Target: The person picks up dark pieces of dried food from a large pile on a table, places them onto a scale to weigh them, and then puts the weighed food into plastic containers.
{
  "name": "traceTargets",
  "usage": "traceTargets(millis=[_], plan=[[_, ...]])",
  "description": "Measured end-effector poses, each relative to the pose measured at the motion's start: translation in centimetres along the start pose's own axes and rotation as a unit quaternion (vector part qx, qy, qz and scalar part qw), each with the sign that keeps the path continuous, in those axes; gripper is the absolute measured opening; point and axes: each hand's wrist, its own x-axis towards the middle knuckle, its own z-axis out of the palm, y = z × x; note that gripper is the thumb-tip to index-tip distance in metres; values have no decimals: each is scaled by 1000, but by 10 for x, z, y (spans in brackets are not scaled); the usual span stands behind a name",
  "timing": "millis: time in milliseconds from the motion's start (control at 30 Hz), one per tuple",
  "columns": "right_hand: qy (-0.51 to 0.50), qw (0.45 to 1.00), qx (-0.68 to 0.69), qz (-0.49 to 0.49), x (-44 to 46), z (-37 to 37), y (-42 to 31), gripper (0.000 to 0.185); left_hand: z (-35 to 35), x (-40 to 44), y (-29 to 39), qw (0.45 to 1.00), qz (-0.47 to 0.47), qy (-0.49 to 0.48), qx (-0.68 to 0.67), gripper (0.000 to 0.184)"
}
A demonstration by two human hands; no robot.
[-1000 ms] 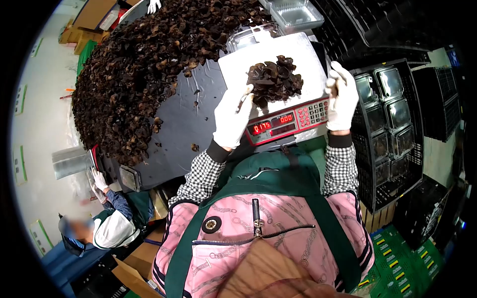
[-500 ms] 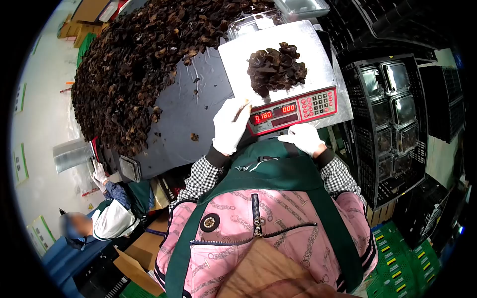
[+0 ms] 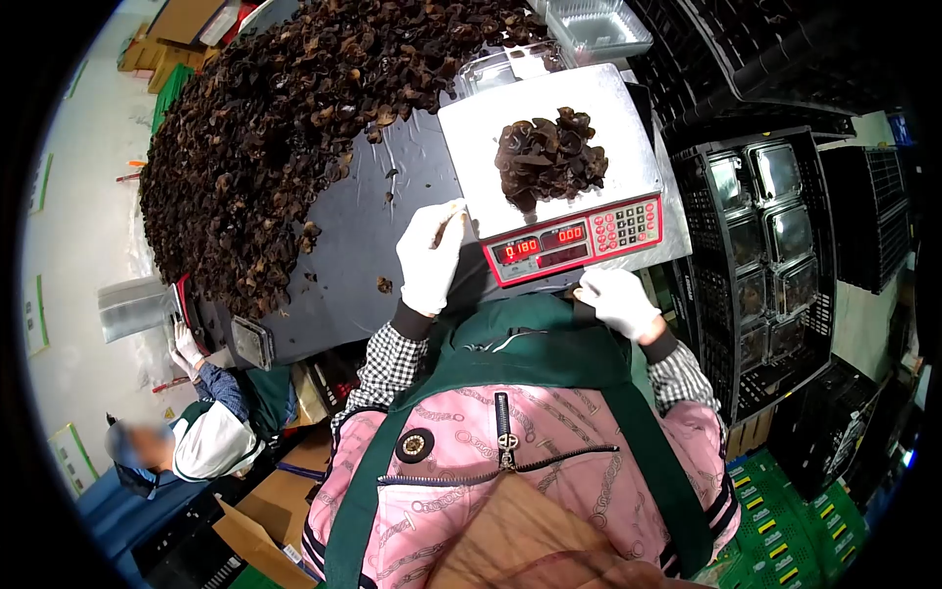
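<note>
closest, a pink zipped jacket (image 3: 461,432) beneath a dark green apron (image 3: 520,348), with checked sleeves (image 3: 392,361) reaching forward on both sides. just past the apron, a white-gloved right hand (image 3: 620,300) bent inward near the front edge of the scale (image 3: 623,162), fingers curled; cannot tell whether holding anything or touching the scale. at much the same reach, a white-gloved left hand (image 3: 429,263) above the table (image 3: 378,231), just beside the scale's corner, thumb and forefinger apart by only a narrow gap; cannot tell whether pinching anything. beyond the red panel (image 3: 579,242), lit with 0.180 and 0.00, a clump of dark mushroom pieces (image 3: 551,162) on the scale's silver plate, clear of both hands. to the right, a black crate (image 3: 724,294) with clear lidded boxes (image 3: 788,233) in two columns. to the left, across much of the table, a broad heap of similar pieces (image 3: 255,157), with a few loose bits (image 3: 384,285) near its edge. behind the scale, clear plastic tubs (image 3: 597,32). farther off, past the table's left end, another person (image 3: 221,432) in a cap, with gloved hands (image 3: 183,346) close together.
</note>
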Motion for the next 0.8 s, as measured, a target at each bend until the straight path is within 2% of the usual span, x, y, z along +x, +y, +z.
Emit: traceTargets(millis=[67, 133, 200, 267, 300, 333, 400, 433, 467, 567, 600, 633, 667, 700, 767, 800], plan=[[56, 991, 103, 72, 10, -56, -41, 18, -1, 13, -5, 1000, 19, 16, 17, 14], [226, 971, 60, 49, 27, -84, -56, 17, 0, 35, -13, 998, 45, 23, 43, 14], [332, 942, 54, 24, 58, -92, -47, 19, 6, 64, -26, 998, 57, 29, 8, 17], [347, 935, 70, 25, 88, -97, -32, 20, 12, 96, -36, 1000, 17, 9, -4, 21], [350, 937, 19, 2, 101, -96, -20, 20, 19, 112, -43, 998, 59, 32, 2, 21], [320, 946, -45, 7, 110, -95, -7, 23, 27, 124, -30, 997, 7, 28, -75, 26], [295, 951, -94, -13, 120, -90, 8, 25, 37, 159, -60, 995, 81, 28, 60, 34], [270, 957, -109, 3, 118, -95, 0, 25, 43, 174, -63, 991, 87, 34, 93, 39], [278, 958, -77, 1, 114, -95, -2, 25, 50, 186, -66, 987, 92, 41, 126, 43], [314, 949, 5, -6, 98, -98, -1, 26, 67, 209, -55, 984, -10, -11, 175, 54], [294, 940, 151, 90, 91, -100, -4, 26, 72, 215, -55, 982, -36, -33, 180, 55], [293, 922, 222, 121, 84, -99, 5, 26, 82, 221, -63, 978, -18, -7, 205, 52], [291, 898, 293, 151, 78, -96, 17, 26, 85, 230, -71, 989, -42, -18, 138, 51], [313, 860, 385, 118, 76, -92, 22, 27, 86, 238, -73, 995, -66, -30, 71, 50], [314, 843, 411, 150, 69, -95, 19, 28, 77, 237, -37, 990, -121, -48, -55, 51], [298, 844, 414, 167, 64, -95, 24, 29, 73, 228, -3, 979, -130, -10, -154, 52]])
